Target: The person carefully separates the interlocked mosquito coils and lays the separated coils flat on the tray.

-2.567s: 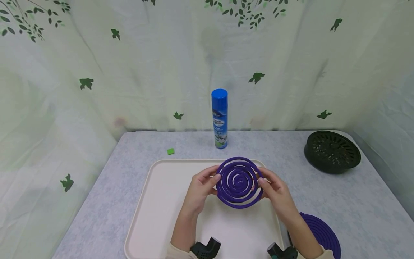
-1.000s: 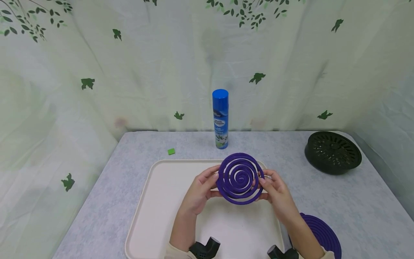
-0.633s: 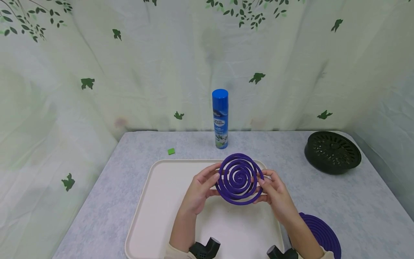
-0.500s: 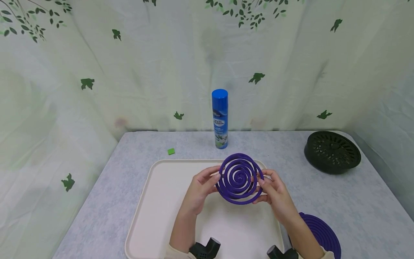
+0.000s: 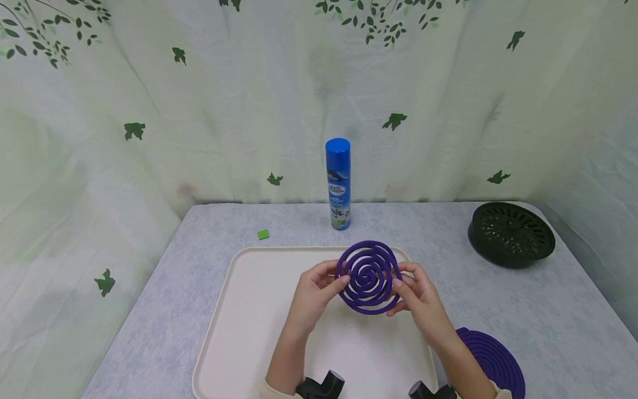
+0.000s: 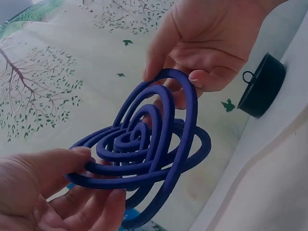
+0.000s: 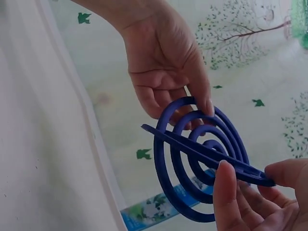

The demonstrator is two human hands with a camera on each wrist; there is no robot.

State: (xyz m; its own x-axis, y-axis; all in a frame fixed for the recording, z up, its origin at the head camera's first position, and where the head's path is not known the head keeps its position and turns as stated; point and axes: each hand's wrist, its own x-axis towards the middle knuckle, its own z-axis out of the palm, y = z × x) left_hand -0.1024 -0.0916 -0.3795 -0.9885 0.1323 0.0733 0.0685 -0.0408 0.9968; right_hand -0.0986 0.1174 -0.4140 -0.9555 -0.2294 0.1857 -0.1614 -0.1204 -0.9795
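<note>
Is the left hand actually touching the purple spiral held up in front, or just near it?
Touching. The left wrist view shows the left hand pinching the purple spiral at its edge between thumb and fingers.

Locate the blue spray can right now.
In the head view, the blue spray can stands upright on the table, behind the white tray's far edge and the held purple coil, right of the small green square.

Only illegible lettering [image 5: 336, 189], on can [image 5: 340, 213]

Curtained-off workspace, leaf-print curtains [image 5: 279, 122] around a table [image 5: 543, 316]
</note>
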